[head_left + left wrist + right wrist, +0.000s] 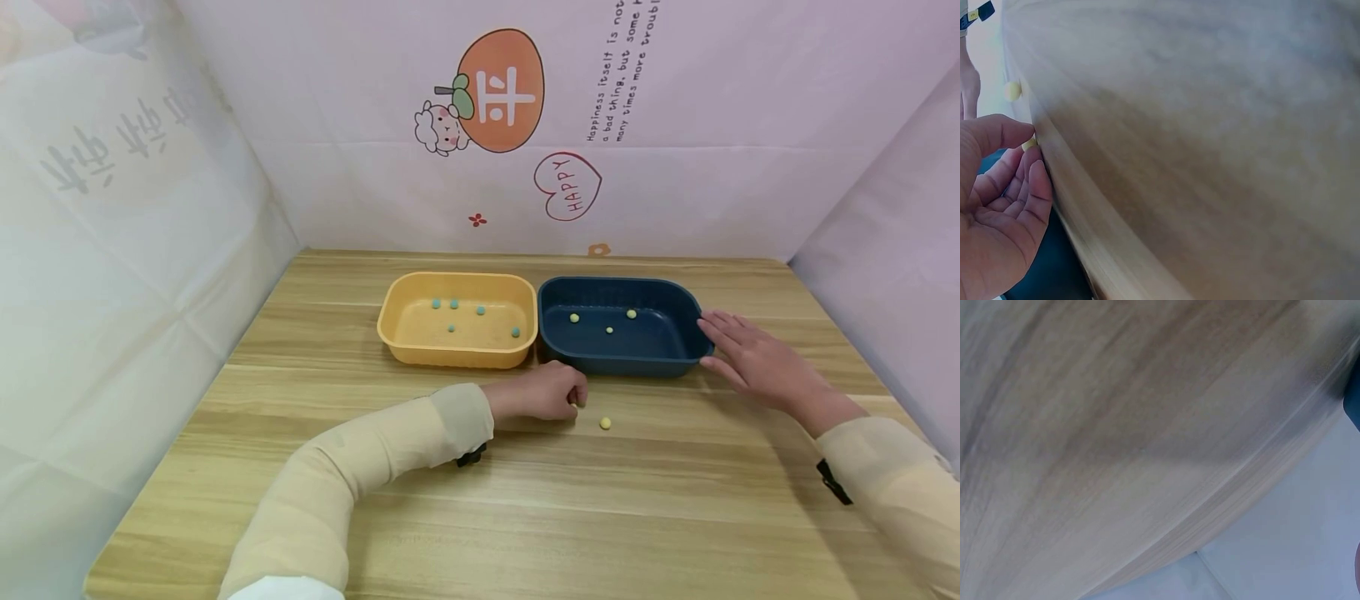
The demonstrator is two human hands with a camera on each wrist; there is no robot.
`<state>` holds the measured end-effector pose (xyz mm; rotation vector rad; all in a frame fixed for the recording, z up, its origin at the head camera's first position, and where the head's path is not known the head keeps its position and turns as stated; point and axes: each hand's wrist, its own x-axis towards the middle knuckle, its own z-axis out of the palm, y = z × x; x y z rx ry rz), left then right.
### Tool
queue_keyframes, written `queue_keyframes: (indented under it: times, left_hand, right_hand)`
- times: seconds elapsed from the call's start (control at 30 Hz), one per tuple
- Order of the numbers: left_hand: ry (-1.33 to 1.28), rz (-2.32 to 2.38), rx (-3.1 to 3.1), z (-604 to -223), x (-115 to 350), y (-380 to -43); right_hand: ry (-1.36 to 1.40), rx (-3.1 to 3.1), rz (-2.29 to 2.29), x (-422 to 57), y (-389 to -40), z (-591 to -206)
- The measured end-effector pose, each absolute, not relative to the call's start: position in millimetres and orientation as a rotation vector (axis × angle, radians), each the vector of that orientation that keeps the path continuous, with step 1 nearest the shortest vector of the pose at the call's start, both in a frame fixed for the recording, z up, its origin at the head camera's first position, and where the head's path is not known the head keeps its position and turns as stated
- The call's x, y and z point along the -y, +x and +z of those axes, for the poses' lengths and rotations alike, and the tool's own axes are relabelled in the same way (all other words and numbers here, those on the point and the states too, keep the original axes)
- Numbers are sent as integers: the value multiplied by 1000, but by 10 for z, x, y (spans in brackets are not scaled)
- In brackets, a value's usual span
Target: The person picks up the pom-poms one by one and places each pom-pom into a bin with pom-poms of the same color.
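My left hand is low over the table in front of the trays, pinching a small yellow ball between thumb and fingertips. Another small yellow ball lies on the wood just to its right. With fingers straight, my right hand rests at the right end of the dark blue tray. A few pale yellow balls lie inside that tray. The right wrist view catches only a sliver of the hand at its edge.
Touching the blue tray on its left is a yellow tray with several small blue balls in it. Both stand toward the back of the wooden table. A printed white cloth hangs behind and at the sides.
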<state>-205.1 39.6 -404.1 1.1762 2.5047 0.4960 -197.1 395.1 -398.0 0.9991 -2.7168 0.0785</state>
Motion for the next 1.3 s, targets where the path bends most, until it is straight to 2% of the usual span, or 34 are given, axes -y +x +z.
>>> queue_keyframes:
  times: [1.3]
  left_hand:
    - [1272, 898, -2356, -3858, -328, -2036]
  right_hand:
    - [953, 2777, 95, -3922, -1944, -3944]
